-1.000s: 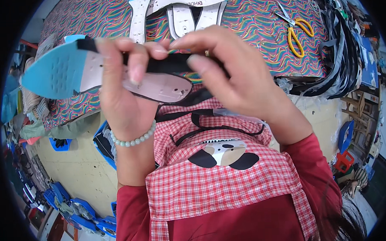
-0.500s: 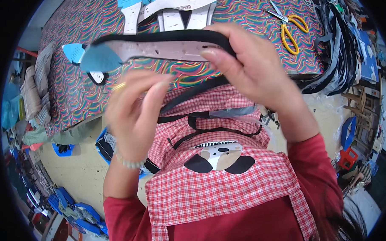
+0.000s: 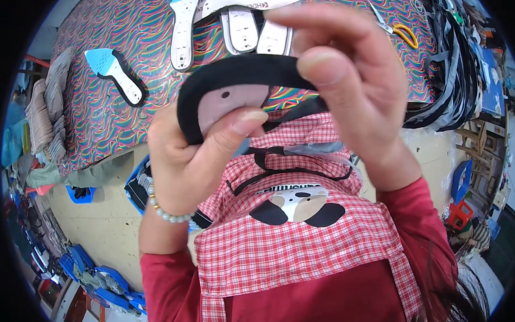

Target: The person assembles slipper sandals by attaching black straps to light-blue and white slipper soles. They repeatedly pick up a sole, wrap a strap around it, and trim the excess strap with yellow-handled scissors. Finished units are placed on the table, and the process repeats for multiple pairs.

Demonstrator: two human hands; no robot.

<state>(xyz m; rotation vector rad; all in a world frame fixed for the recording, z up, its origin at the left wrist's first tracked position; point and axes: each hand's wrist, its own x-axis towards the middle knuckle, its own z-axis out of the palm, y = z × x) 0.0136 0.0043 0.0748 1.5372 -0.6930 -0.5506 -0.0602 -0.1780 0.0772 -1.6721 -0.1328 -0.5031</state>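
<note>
The left hand (image 3: pixel 180 149) clamps its fingers on the pale pink, round-ended flat piece (image 3: pixel 238 99), thumb upon its face, probably for steadying it. The curved black fabric-like strip (image 3: pixel 243 68) borders it, reaching the right hand's (image 3: pixel 364 89) thumb; the right index stands apart. Whether right fingers pinch, I cannot tell.

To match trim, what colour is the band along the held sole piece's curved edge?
The band is black, the sole piece pinkish; see the head view.
</note>
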